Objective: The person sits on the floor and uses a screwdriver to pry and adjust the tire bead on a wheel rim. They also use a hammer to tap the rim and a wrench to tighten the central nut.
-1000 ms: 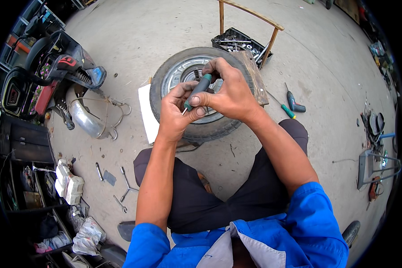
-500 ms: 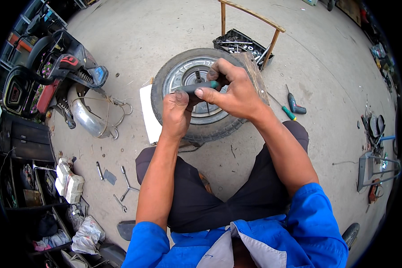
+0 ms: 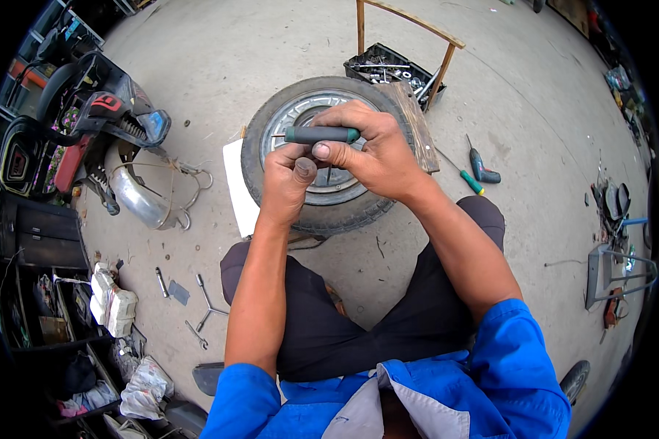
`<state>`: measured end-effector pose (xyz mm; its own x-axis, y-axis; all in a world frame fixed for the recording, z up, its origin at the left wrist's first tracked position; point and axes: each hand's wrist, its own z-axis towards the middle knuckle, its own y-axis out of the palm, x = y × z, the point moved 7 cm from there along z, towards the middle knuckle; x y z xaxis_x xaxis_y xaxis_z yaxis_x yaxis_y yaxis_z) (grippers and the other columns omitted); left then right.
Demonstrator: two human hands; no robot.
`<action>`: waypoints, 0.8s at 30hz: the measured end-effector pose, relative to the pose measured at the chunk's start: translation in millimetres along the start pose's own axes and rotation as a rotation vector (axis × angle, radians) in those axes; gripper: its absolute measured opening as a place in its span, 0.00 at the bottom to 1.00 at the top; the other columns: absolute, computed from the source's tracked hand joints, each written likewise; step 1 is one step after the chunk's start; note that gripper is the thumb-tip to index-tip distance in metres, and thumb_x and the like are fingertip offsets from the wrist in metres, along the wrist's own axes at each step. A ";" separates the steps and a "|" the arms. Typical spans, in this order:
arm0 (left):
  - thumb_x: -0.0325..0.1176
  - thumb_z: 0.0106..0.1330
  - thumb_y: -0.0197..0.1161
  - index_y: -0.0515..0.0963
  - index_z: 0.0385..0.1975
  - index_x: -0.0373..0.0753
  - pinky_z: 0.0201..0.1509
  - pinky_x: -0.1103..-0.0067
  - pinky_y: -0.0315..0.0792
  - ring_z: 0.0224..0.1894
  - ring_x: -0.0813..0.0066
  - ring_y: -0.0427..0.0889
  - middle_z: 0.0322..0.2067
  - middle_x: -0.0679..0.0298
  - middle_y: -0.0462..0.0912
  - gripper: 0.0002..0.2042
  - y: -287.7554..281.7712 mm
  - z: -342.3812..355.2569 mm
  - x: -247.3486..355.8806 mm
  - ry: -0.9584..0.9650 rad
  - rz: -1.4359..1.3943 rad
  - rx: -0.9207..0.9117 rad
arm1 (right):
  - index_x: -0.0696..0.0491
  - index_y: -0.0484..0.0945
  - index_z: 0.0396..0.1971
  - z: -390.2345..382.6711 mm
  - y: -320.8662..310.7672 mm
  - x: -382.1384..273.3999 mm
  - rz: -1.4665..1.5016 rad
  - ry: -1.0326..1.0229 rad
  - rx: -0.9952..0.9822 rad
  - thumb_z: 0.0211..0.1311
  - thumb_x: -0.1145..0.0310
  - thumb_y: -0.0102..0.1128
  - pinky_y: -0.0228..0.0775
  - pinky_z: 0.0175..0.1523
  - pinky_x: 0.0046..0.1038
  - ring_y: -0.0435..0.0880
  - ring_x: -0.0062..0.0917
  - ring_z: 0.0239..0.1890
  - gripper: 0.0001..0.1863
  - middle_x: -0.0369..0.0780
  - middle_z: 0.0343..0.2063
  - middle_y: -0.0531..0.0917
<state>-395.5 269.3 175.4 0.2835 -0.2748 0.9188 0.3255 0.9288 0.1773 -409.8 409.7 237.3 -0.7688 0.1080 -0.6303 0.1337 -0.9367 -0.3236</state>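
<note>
My right hand (image 3: 377, 150) is closed around the right end of a screwdriver (image 3: 321, 134) with a dark grey and green handle. The tool lies nearly level, its thin shaft pointing left. My left hand (image 3: 289, 175) is just below the handle, fingers curled towards my right thumb and its own thumb raised; what they grip, if anything, is hidden. Both hands are above a wheel (image 3: 267, 110) lying flat, with a black tyre and a silver hub. A thin dark rod shows under my fingers; I cannot tell what it belongs to.
Past the wheel is a black toolbox (image 3: 399, 66) beside a wooden frame (image 3: 410, 22). A wooden board (image 3: 410, 117) touches the tyre. Another screwdriver (image 3: 470, 181) and a pistol-shaped tool (image 3: 482, 168) lie right. Wrenches (image 3: 206, 300) lie left, near a shelf (image 3: 33, 241).
The screwdriver has turned so its shaft now shows at the left. My left thumb has come off the handle, and that hand has moved down slightly. My right hand still holds the tool.
</note>
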 end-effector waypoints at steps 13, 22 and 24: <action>0.26 0.69 0.62 0.85 0.42 0.30 0.47 0.78 0.77 0.40 0.75 0.85 0.35 0.59 0.89 0.09 8.3 3.4 -5.9 -0.150 0.455 0.124 | 0.62 0.84 0.42 -4.3 -61.3 33.5 0.063 0.298 0.179 0.64 0.57 0.69 0.70 0.32 0.23 0.80 0.18 0.28 0.20 0.38 0.25 0.85; 0.25 0.69 0.61 0.86 0.40 0.29 0.44 0.79 0.76 0.37 0.76 0.84 0.32 0.59 0.88 0.08 8.1 3.0 -10.9 -0.147 0.446 0.146 | 0.62 0.84 0.42 -6.6 -61.8 41.6 -0.020 0.283 0.166 0.64 0.59 0.69 0.72 0.33 0.25 0.82 0.20 0.28 0.19 0.41 0.24 0.85; 0.25 0.69 0.61 0.86 0.40 0.29 0.44 0.79 0.76 0.36 0.77 0.84 0.32 0.59 0.88 0.08 9.0 2.8 -10.1 -0.153 0.453 0.144 | 0.62 0.84 0.42 -6.3 -62.4 41.4 -0.019 0.285 0.168 0.64 0.59 0.69 0.72 0.33 0.25 0.82 0.20 0.28 0.19 0.41 0.24 0.85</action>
<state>-398.0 281.1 168.7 0.2289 0.1936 0.9540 0.0694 0.9743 -0.2144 -446.0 474.7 227.0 -0.5611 0.1925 -0.8051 -0.0021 -0.9729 -0.2311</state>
